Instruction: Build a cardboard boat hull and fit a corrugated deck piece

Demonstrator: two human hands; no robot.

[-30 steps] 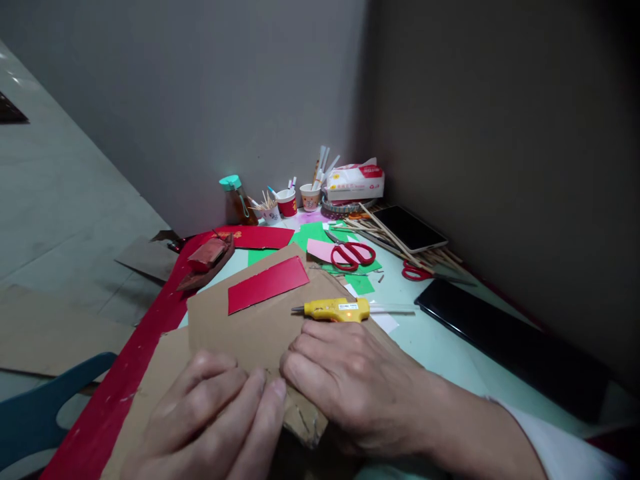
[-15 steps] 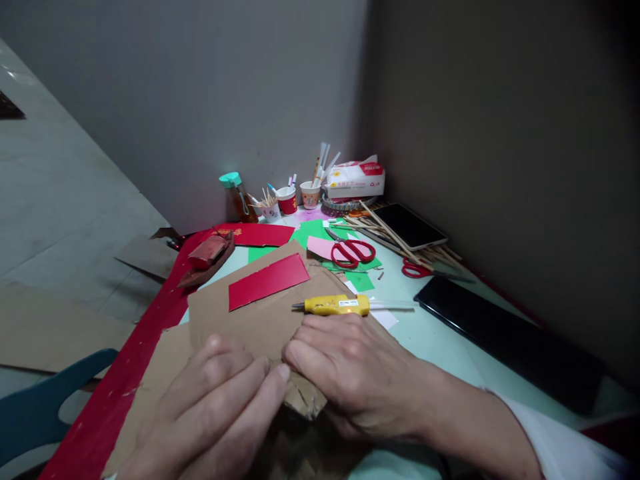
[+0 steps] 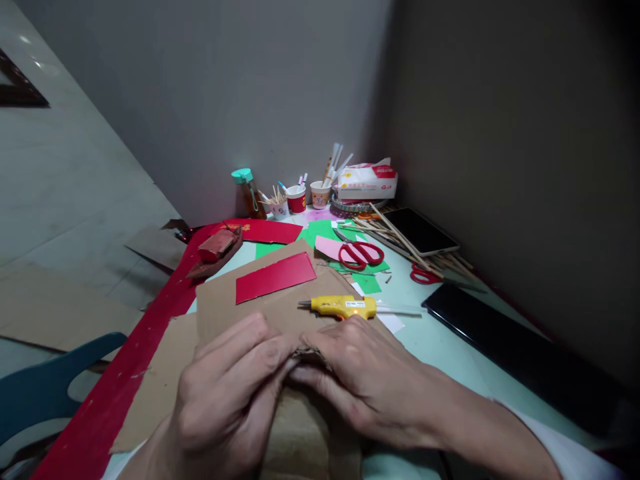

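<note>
Both hands grip one piece of brown cardboard (image 3: pixel 305 433) close to me at the table's front. My left hand (image 3: pixel 235 387) pinches its upper edge from the left, fingers closed. My right hand (image 3: pixel 360 380) is closed on the same edge from the right, its thumb underneath. The edge between them looks bent and ragged, and part of it is hidden by my fingers. Just beyond my right hand lies a yellow glue gun (image 3: pixel 345 307) with a clear glue stick in its back. A red card strip (image 3: pixel 276 277) rests on a flat cardboard sheet (image 3: pixel 215 317).
Red-handled scissors (image 3: pixel 361 255) lie on green and pink paper. A black phone-like slab (image 3: pixel 500 353), a tablet (image 3: pixel 423 231) and wooden sticks are at the right. Paper cups (image 3: pixel 297 199), a bottle (image 3: pixel 253 200) and a tissue pack (image 3: pixel 367 181) stand at the back. A blue chair (image 3: pixel 45 387) is at the left.
My hands have turned the cardboard piece: its edge now shows between my fingers and its face hangs below. My left hand has moved up and right, and the view has shifted slightly.
</note>
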